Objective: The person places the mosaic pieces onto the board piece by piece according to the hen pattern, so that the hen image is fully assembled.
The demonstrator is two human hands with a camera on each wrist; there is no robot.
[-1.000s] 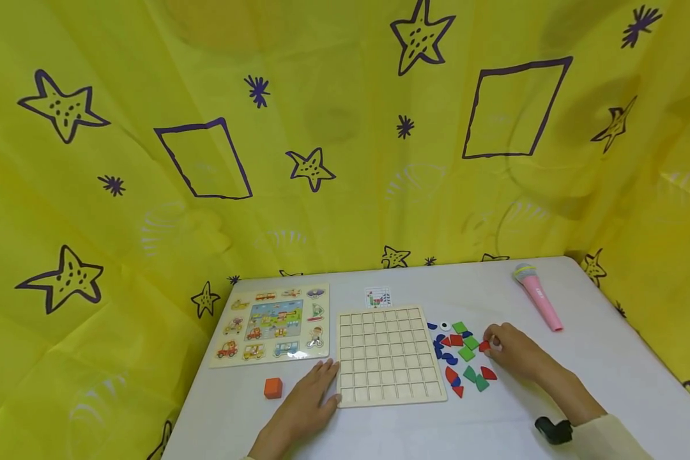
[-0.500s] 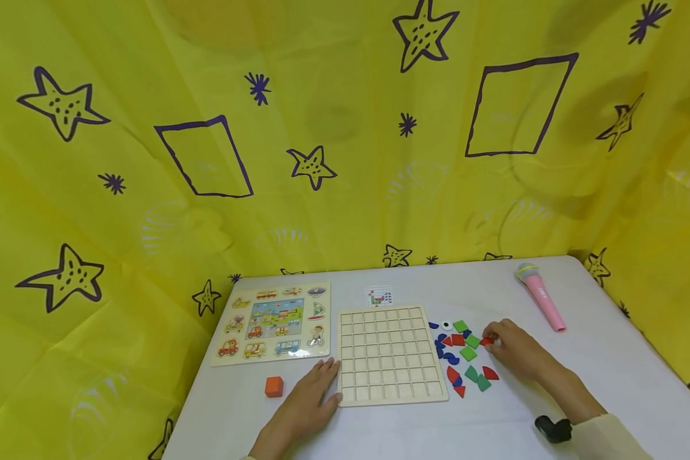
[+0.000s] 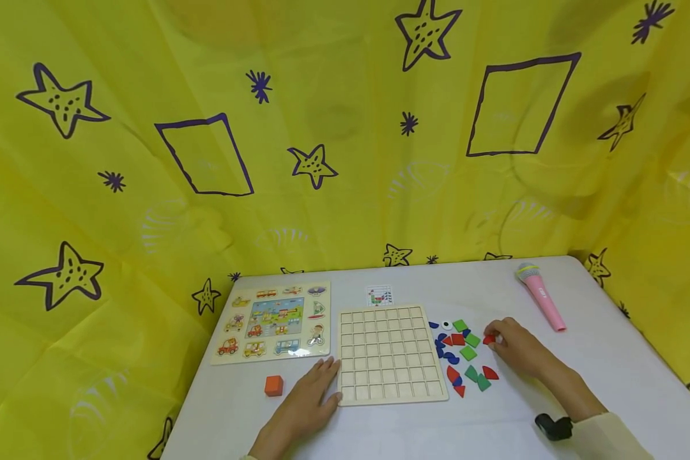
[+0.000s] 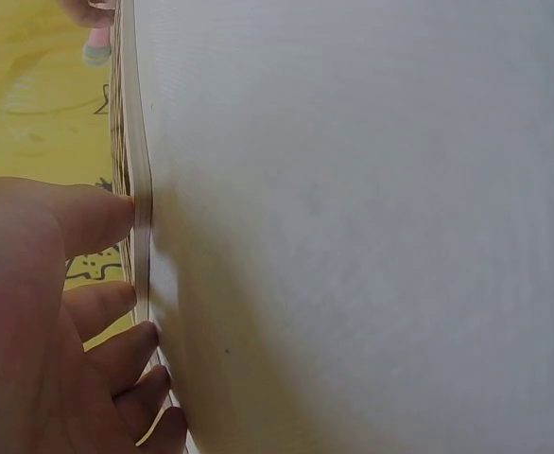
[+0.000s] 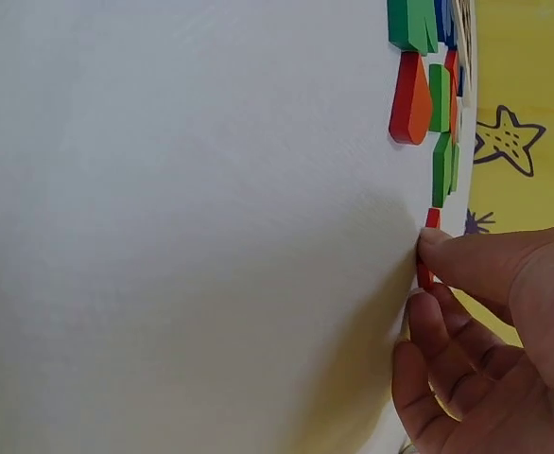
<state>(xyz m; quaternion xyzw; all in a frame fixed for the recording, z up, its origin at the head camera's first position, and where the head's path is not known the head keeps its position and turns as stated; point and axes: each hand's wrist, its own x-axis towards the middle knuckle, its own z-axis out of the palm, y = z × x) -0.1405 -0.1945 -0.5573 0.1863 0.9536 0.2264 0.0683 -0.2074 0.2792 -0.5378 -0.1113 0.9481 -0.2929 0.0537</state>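
Observation:
In the head view a pale wooden grid board (image 3: 391, 358) lies on the white table. My left hand (image 3: 307, 399) rests beside it with relaxed, extended fingers, thumb and fingertips at its left edge; the left wrist view shows the thumb against the rim. To the right of the board, my right hand (image 3: 514, 345) pinches a small red piece (image 3: 489, 340) between thumb and fingers. That red piece (image 5: 432, 219) appears edge-on in the right wrist view, partly covered by the thumb. Nearest to it lie green squares (image 3: 472, 340) and a red wedge (image 3: 490, 373).
Several blue half-rounds (image 3: 451, 358), green wedges (image 3: 483, 383) and a white disc with a black dot (image 3: 446, 325) lie loose beside the board. Behind it is a picture card (image 3: 379, 295). A vehicle puzzle (image 3: 316, 329) and orange cube (image 3: 273, 386) are left; a pink microphone (image 3: 543, 300) is back right.
The red piece in my right hand has turned and shifted slightly away from the green square. My left hand stays at the board's edge. The head view has shifted a little.

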